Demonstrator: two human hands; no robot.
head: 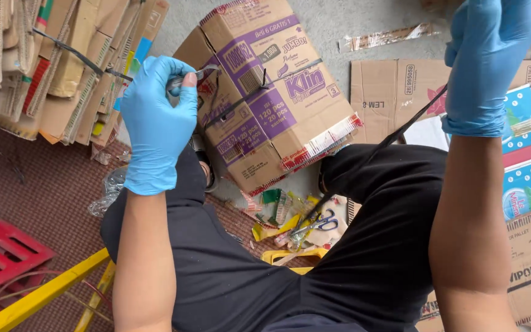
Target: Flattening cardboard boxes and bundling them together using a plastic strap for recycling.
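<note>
A bundle of flattened brown cardboard boxes with purple print (271, 98) lies on the floor between my knees, crossed by a black strap (259, 92). My left hand (158, 120), in a blue glove, is closed on a small silvery tool at the bundle's left edge, where the strap meets it. My right hand (487, 61), also in a blue glove, is raised high and grips the free end of the black strap (401, 126), which runs taut down toward my lap.
Stacked flattened cartons (50, 61) stand at the left. More flat cardboard (530, 184) lies at the right. Blue-handled scissors (318, 222) and coloured wrapper scraps lie on the floor between my legs. A red crate (1, 252) and yellow bars (44, 295) sit lower left.
</note>
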